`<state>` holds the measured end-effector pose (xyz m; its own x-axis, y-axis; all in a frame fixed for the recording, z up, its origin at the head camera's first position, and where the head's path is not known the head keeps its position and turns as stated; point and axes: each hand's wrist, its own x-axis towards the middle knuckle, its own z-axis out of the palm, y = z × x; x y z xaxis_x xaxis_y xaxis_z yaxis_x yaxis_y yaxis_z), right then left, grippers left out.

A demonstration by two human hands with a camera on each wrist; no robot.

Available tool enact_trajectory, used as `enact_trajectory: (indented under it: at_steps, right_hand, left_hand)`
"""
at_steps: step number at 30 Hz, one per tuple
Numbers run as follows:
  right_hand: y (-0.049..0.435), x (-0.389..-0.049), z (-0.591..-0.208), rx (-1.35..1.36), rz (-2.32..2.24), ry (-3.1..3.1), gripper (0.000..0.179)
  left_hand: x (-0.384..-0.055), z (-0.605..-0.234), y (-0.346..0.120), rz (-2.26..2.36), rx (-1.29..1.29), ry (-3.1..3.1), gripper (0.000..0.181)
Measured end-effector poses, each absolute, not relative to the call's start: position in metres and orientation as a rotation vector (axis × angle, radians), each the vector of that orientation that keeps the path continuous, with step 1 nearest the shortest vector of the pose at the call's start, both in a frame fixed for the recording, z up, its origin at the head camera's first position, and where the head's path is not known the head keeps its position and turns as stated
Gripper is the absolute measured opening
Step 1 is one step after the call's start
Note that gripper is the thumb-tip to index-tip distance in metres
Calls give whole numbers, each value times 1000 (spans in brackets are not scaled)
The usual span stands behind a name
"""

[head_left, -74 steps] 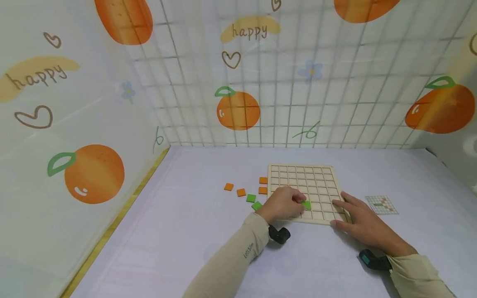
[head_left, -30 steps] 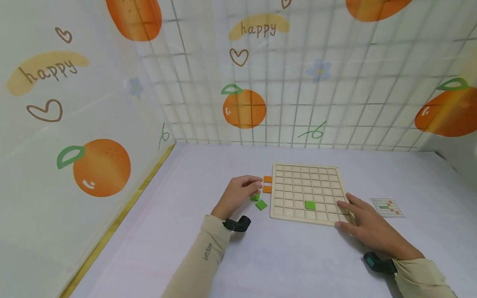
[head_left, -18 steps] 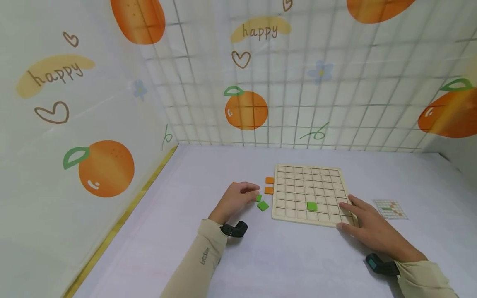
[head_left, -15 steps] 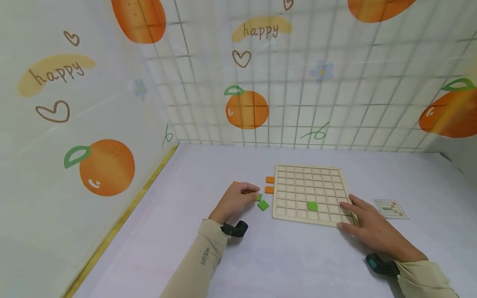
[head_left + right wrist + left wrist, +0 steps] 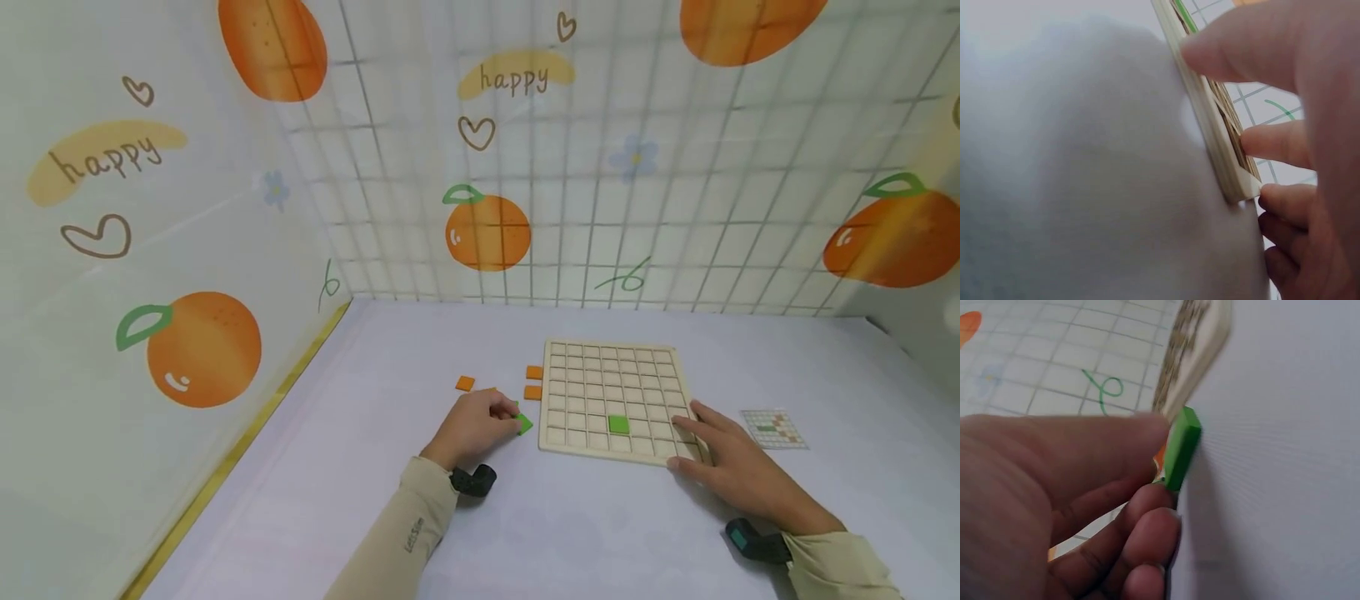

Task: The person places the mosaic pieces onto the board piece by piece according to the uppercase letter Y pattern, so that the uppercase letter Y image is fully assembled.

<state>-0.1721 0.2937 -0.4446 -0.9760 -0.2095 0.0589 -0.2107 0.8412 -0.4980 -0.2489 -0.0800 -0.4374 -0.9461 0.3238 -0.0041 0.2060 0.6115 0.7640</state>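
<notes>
In the head view my left hand (image 5: 476,427) is low over the table left of the board, with a green square tile (image 5: 523,424) at its fingertips. The left wrist view shows the thumb and curled fingers pinching that green tile (image 5: 1183,449) by its near edge, close to the tabletop. Part of another green tile peeks out behind the fingers. My right hand (image 5: 738,462) rests on the right edge of the wooden grid board (image 5: 600,457), fingers extended, thumb touching the near corner area. One green tile (image 5: 618,425) sits in a cell of the board.
Two orange tiles (image 5: 533,392) lie against the board's left edge. Farther left is another orange tile (image 5: 465,383), with one more mostly hidden behind the left hand. A small pattern card (image 5: 775,428) lies right of the board. Patterned sheets (image 5: 487,233) enclose the table.
My left hand has left the green tile on the board, gone left to the loose tiles, and shifted down slightly onto the nearer green one. My right hand stays on the board.
</notes>
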Motion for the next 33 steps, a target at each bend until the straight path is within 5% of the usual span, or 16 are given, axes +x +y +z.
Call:
enact_trajectory:
  at_steps: [33]
  right_hand:
    - [296, -173, -445, 411, 760, -3018, 77]
  left_hand:
    - [-246, -433, -74, 1020, 434, 2789, 13]
